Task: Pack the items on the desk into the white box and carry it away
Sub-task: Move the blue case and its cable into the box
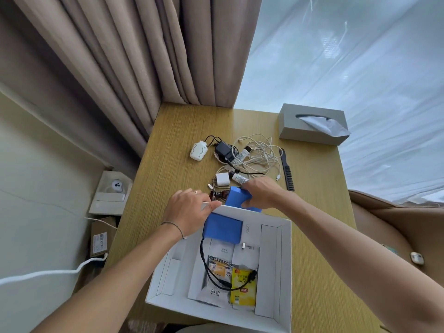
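The open white box [286, 260] sits at the near edge of the wooden desk [173, 169]. Inside lie a blue pack [223, 230] with a black cable, a yellow tea bag [242, 289] and snack packets. My left hand [189, 210] grips the box's far rim. My right hand [263, 194] holds a second blue pack [236, 198] just beyond that rim. Further back on the desk lie a white device [198, 151], a black adapter [224, 150], tangled white cables [259, 152], two small bottles, a white charger plug [221, 180] and a black comb [287, 170].
A grey tissue box [310, 126] stands at the desk's far right corner. Beige curtains hang behind the desk, with sheer curtain to the right. Cardboard boxes and a white cord lie on the floor to the left. A tan chair [394, 227] is at the right.
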Motion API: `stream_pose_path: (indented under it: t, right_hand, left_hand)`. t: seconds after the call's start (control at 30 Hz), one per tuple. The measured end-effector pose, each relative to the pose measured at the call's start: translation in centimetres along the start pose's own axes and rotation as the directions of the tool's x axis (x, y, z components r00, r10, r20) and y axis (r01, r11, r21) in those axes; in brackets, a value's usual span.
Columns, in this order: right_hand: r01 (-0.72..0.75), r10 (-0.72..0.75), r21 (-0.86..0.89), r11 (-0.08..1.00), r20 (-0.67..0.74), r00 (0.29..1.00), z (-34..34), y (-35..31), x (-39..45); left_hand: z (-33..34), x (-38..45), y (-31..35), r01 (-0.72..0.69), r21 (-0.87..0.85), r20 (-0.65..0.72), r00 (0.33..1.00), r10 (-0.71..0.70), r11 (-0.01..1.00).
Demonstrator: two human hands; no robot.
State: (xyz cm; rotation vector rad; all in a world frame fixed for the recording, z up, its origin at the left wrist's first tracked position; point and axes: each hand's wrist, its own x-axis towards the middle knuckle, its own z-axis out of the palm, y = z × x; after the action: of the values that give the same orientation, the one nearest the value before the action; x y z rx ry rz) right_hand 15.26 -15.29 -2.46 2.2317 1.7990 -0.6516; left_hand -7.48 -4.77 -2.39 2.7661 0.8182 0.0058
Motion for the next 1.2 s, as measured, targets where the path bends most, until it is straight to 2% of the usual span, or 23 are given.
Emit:
stream_pose_path:
  t: [0.23, 0.33, 0.4, 0.43, 0.5, 0.57, 0.6, 0.7, 0.73, 0.8, 0.83, 0.87, 0.9, 0.93, 0.97, 1.0, 1.03, 1.07, 1.1, 1.13, 1.2]
  right_hand:
    - [0.039, -0.029, 0.035, 0.999, -0.253, 0.967, -6.6, -1.6, -5.5]
    - [0.079, -0.068, 0.023, 0.997, -0.324, 0.944, -8.7, -3.0, -8.2]
    - [0.109, -0.093, 0.022, 0.994, -0.366, 0.926, -9.7, -4.0, -10.0]
    - [0.124, -0.109, 0.014, 0.992, -0.387, 0.916, -10.0, -4.4, -10.9]
    - [0.156, -0.14, 0.005, 0.988, -0.413, 0.9, -10.3, -5.2, -12.6]
    - [0.185, -0.151, 0.044, 0.982, -0.419, 0.895, -10.4, -6.0, -14.2]
    - [0.195, -0.146, 0.075, 0.978, -0.42, 0.895, -10.3, -6.3, -14.9]
    - [0.218, -0.12, 0.167, 0.962, -0.458, 0.881, -9.3, -7.0, -16.6]
    - [0.192, -0.066, 0.214, 0.958, -0.489, 0.87, -8.6, -7.1, -17.1]
    - [0.017, 0.205, 0.412, 0.911, -0.488, 0.848, -6.9, -7.4, -17.9]
    - [-0.082, 0.363, 0.562, 0.823, -0.409, 0.837, -6.0, -7.7, -18.2]
    - [-0.149, 0.468, 0.719, 0.678, -0.268, 0.842, -5.1, -8.0, -18.4]
    - [-0.184, 0.502, 0.861, 0.474, -0.092, 0.86, -4.2, -8.4, -18.5]
    - [-0.196, 0.469, 0.952, 0.234, 0.066, 0.881, -3.3, -8.7, -18.4]
    - [-0.183, 0.397, 0.983, -0.001, 0.168, 0.902, -2.5, -8.9, -18.3]
    - [-0.143, 0.332, 0.97, -0.197, 0.203, 0.921, -2.0, -9.1, -18.2]
    - [-0.091, 0.29, 0.932, -0.35, 0.2, 0.936, -1.7, -9.1, -18.1]
    - [-0.044, 0.267, 0.888, -0.457, 0.185, 0.946, -1.5, -9.1, -18.1]
    - [-0.014, 0.256, 0.858, -0.514, 0.169, 0.952, -1.4, -9.1, -18.0]
    - [-0.001, 0.255, 0.853, -0.521, 0.157, 0.954, -1.4, -9.0, -17.9]
    - [-0.005, 0.278, 0.883, -0.47, 0.153, 0.948, -1.2, -9.3, -17.6]
  left_hand:
    - [-0.2, -0.2, 0.1, -0.008, -0.036, 0.013, 1.0, 0.008, 0.999]
    - [-1.4, -0.5, 0.7, 0.005, -0.246, -0.084, 0.996, -0.027, 0.969]
    - [-3.0, -1.3, 2.0, -0.03, -0.482, -0.212, 0.974, -0.083, 0.875]
    - [-3.9, -1.8, 2.9, -0.065, -0.613, -0.227, 0.969, -0.096, 0.787]
    - [-5.8, -3.1, 4.9, -0.065, -0.842, -0.106, 0.993, -0.046, 0.535]
    - [-7.0, -4.5, 6.2, 0.006, -0.944, 0.022, 0.999, 0.044, 0.329]
    - [-7.3, -5.2, 6.5, 0.014, -0.958, 0.036, 0.997, 0.072, 0.287]
    - [-7.9, -6.7, 6.5, 0.008, -0.966, 0.033, 0.995, 0.093, 0.257]
    - [-7.9, -7.1, 6.4, 0.019, -0.97, 0.043, 0.995, 0.094, 0.242]
    - [-7.8, -8.0, 6.0, 0.045, -0.976, 0.066, 0.994, 0.092, 0.213]
    - [-7.7, -8.3, 5.8, 0.052, -0.977, 0.07, 0.994, 0.081, 0.209]
    - [-7.7, -8.7, 5.5, 0.058, -0.976, 0.075, 0.995, 0.071, 0.209]
    - [-7.6, -9.0, 5.3, 0.073, -0.973, 0.09, 0.993, 0.07, 0.217]
    - [-7.5, -9.3, 5.1, 0.092, -0.968, 0.114, 0.99, 0.079, 0.233]
    - [-7.4, -9.7, 4.9, 0.116, -0.96, 0.143, 0.985, 0.092, 0.254]
    - [-7.2, -10.0, 4.6, 0.145, -0.951, 0.18, 0.978, 0.11, 0.273]
    - [-6.9, -10.4, 4.3, 0.181, -0.94, 0.226, 0.966, 0.129, 0.289]
    - [-6.6, -10.8, 4.1, 0.22, -0.926, 0.275, 0.95, 0.15, 0.308]
    - [-6.1, -11.2, 3.9, 0.255, -0.908, 0.324, 0.931, 0.17, 0.332]
    - [-5.6, -11.4, 3.8, 0.285, -0.887, 0.37, 0.909, 0.19, 0.363]
    - [-4.6, -11.6, 3.6, 0.33, -0.829, 0.458, 0.863, 0.21, 0.452]
